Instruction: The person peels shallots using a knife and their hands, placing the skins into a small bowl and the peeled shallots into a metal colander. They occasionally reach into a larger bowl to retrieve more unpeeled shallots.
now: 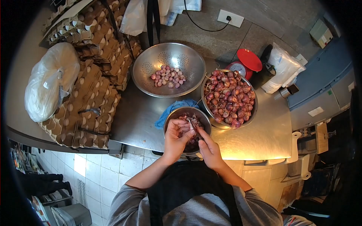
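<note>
Over a steel bowl (206,121) at the counter's front edge, both hands work close together. My right hand (210,150) is closed around a small knife (190,122), its blade pointing up and left. My left hand (176,140) is pinched on what looks like a small onion, mostly hidden by the fingers. Reddish onion skins (194,113) lie in the bowl beneath. Behind it, a perforated steel colander (141,71) holds several peeled onions (168,76). To the right, unpeeled red onions (230,98) fill a large bowl (256,109).
A blue cloth (163,117) lies beside the small bowl. Stacked egg trays (85,109) and a tied plastic bag (51,83) stand at the left. A red kitchen scale (249,60) and a white bag (283,67) are at the back right of the steel counter (269,130).
</note>
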A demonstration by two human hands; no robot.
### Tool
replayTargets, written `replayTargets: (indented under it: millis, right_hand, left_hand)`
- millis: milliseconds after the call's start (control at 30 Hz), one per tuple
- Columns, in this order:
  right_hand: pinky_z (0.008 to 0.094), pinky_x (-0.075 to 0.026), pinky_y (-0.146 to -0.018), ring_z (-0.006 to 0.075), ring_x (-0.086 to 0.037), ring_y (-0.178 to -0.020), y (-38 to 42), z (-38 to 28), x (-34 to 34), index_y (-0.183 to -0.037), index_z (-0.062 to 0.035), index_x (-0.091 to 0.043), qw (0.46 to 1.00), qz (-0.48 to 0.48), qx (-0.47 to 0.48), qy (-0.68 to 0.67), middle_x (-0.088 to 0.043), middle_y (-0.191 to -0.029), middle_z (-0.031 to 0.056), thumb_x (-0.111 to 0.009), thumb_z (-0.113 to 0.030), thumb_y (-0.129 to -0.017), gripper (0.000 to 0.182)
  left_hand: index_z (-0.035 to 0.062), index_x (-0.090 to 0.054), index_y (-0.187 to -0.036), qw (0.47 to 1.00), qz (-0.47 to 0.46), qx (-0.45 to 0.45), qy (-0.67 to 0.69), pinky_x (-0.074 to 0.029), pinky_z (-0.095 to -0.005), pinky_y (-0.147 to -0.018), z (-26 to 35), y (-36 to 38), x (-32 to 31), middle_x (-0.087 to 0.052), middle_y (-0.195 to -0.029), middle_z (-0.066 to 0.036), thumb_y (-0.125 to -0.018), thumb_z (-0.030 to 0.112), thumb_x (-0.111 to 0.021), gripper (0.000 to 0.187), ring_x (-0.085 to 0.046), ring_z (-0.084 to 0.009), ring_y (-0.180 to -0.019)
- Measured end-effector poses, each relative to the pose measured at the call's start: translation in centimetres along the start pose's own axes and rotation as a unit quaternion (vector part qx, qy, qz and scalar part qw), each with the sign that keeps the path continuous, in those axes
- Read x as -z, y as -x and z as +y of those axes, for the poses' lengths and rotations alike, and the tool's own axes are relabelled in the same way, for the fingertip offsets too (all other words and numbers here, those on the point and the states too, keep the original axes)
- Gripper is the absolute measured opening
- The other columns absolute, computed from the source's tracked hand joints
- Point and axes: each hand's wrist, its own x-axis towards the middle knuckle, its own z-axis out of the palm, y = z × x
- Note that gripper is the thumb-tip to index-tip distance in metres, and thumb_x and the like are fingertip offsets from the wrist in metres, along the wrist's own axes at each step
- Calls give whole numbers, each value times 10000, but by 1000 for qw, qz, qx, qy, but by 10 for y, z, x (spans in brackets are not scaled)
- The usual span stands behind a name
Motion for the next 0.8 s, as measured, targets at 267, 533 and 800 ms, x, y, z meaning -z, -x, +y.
replayTargets:
  millis: [267,533,800]
  right_hand:
    - [163,-293,-460,42,-353,-499,-4,-7,8,-1301,-57,-358,978,-23,-119,-171,-404,-629,-26,-402,-185,-928,396]
    - [174,-261,-405,49,-315,-438,-14,-7,18,-1302,-22,-329,970,14,-145,-195,-344,-534,-26,-377,-195,-934,411]
    - [170,-251,-398,46,-308,-429,-14,-7,18,-1307,-41,-331,970,10,-156,-187,-328,-529,-34,-373,-189,-934,404]
  left_hand:
    - [70,-434,-972,997,-18,33,61,-457,-254,-805,2,-2,0,-548,-962,-56,-770,-71,-585,289,-545,-127,-896]
    - [70,-464,-1058,977,-48,145,151,-460,-308,-847,6,-6,2,-555,-1030,-55,-858,44,-514,208,-556,-156,-940]
    - [45,-511,-1103,966,-37,192,170,-458,-293,-859,3,-10,6,-565,-1031,-55,-866,74,-511,239,-554,-158,-966]
